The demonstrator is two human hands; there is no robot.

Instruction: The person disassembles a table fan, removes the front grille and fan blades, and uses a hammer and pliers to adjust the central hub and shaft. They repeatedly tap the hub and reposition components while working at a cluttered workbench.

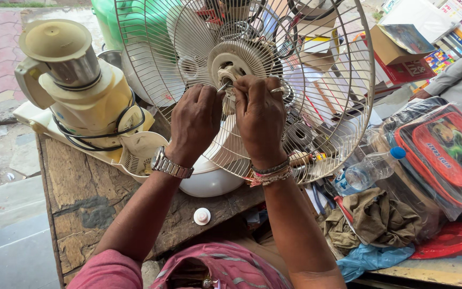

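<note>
A wire fan guard [316,107] is lying tilted on the wooden worktop [81,198], filling most of the view, with a cream mixer [76,91] sitting just to its left. Both hands are working at the hub [230,72] in the guard's middle: the left hand [194,123], its grip curled closed, is pinching a small metal part [223,85] there, and the right hand [260,115] is closing its fingers on the hub just beside it. A small white cap [202,216] is resting on the worktop below the guard, between the forearms
</note>
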